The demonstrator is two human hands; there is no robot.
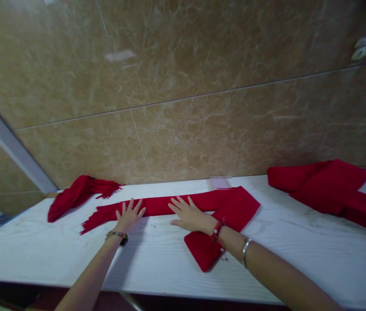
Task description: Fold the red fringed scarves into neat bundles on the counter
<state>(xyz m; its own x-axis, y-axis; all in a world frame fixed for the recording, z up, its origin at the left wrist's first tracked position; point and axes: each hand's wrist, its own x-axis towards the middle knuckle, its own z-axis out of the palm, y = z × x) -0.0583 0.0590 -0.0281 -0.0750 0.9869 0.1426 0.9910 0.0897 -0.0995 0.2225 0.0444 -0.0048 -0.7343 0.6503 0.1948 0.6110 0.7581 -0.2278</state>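
Note:
A long red scarf [234,207] with a fringed left end lies along a white table [157,259], its right part folded back toward me. My left hand [129,216] lies flat on the scarf near the fringe, fingers spread. My right hand [189,214] rests flat on the scarf's middle, fingers stretched out. Bracelets circle both wrists.
Another red scarf [75,194] lies bunched at the table's back left. A third red scarf [332,185] lies spread at the right. A brown marble-tiled wall [183,86] rises directly behind the table. The table's front edge is close to me.

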